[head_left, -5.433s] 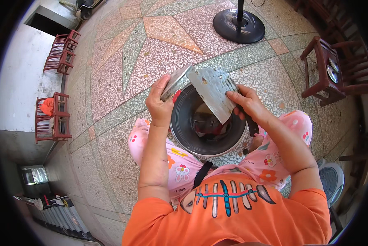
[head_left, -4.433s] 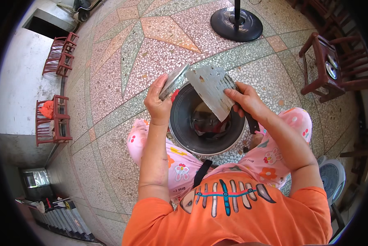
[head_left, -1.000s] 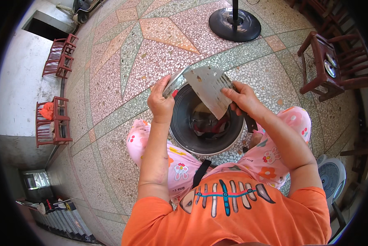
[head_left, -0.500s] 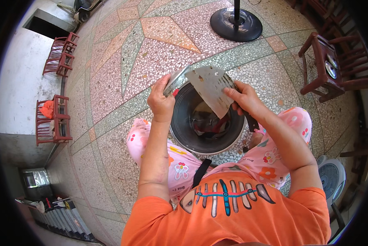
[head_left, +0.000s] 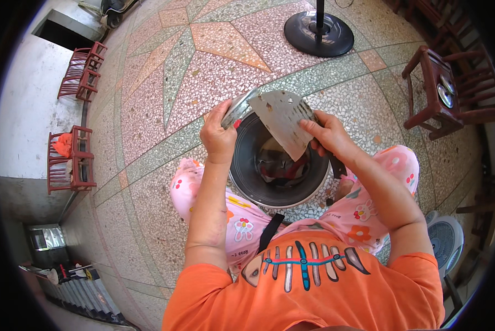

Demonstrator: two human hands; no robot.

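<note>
In the head view, the left hand [head_left: 218,135] is closed around a thin, flat grey slab [head_left: 238,109], gripping its left side with the slab tilted. The right hand [head_left: 330,135] grips a broad grey metal cleaver [head_left: 283,121], its thumb on the stained face of the blade and the dark handle showing below the fingers. The cleaver is above a round black pot [head_left: 247,182], tilted across the far part of its rim; the blade's far left corner overlaps the slab, though whether they touch cannot be told.

The pot stands on a speckled, patterned stone floor [head_left: 142,220] between the person's legs, with dark reddish contents [head_left: 283,168] at its bottom, too unclear to identify. A small red thing [head_left: 237,124] shows at the pot's far left rim, beside the left hand. Near the floor's far edge stands a round black base [head_left: 319,36] with a pole. At its right edge, two shiny metal dishes [head_left: 445,95] lie on a dark red wooden chair [head_left: 435,118].
</note>
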